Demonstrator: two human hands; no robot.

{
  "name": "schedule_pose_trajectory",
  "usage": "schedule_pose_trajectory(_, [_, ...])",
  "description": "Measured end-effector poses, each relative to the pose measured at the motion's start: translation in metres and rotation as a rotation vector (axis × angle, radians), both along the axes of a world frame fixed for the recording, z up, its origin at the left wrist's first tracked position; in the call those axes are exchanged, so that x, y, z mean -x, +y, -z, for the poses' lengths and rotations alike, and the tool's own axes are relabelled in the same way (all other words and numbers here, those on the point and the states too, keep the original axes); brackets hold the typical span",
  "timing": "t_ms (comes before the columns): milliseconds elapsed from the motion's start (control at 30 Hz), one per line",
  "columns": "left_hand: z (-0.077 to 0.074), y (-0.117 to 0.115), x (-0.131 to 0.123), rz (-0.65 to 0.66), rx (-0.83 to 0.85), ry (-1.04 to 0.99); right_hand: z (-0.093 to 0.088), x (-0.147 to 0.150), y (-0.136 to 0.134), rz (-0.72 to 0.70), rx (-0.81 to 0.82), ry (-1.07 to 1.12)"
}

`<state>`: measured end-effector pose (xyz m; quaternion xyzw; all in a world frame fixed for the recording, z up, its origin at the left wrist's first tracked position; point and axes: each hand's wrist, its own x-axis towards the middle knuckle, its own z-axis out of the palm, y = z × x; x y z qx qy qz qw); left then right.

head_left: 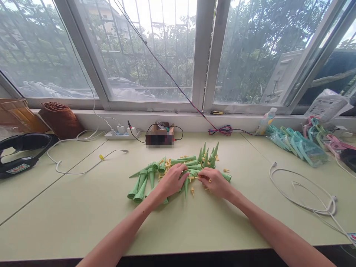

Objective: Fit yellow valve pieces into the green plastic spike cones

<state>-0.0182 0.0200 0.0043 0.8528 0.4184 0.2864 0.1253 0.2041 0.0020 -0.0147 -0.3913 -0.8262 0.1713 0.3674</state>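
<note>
On the table, a heap of green plastic cone-shaped spikes (141,181) lies mixed with small yellow plastic fittings (167,163). My left hand (175,178) is closed around the upper end of a green spike (186,189), whose tip points toward me. Close on its right, my right hand (213,181) has thumb and fingers pinched at a small yellow fitting (191,178). A loose yellow fitting (192,191) lies just below, between the hands. Behind my right hand, several green spikes (205,157) stand with their points up.
A power strip (122,134) and a small box (164,128) sit by the window. White cables lie left (80,172) and right (300,211). Black headgear (25,155) rests at far left. A bottle (267,120) and bagged teal clips (303,146) stand at back right.
</note>
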Motion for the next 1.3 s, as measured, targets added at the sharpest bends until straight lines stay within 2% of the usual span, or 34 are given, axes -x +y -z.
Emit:
schedule_pose_trajectory(167, [-0.002,0.0027,0.0052,-0.072,-0.079,0.023,0.0016,-0.0041,0.0014,0.023,0.003,0.042])
schedule_pose_trajectory(367, [0.0012,0.0061,0.0093,-0.124,-0.09,0.017,0.0061,-0.0029,0.002,0.043,-0.012,0.037])
schedule_pose_trajectory(867, [0.0023,0.0049,0.0102,-0.073,-0.079,0.02,0.0038,-0.0005,0.0002,0.038,-0.017,0.031])
schedule_pose_trajectory(1300, [0.0032,0.0033,0.0068,-0.028,-0.084,0.066,0.008,-0.0002,0.0004,0.057,0.075,0.088])
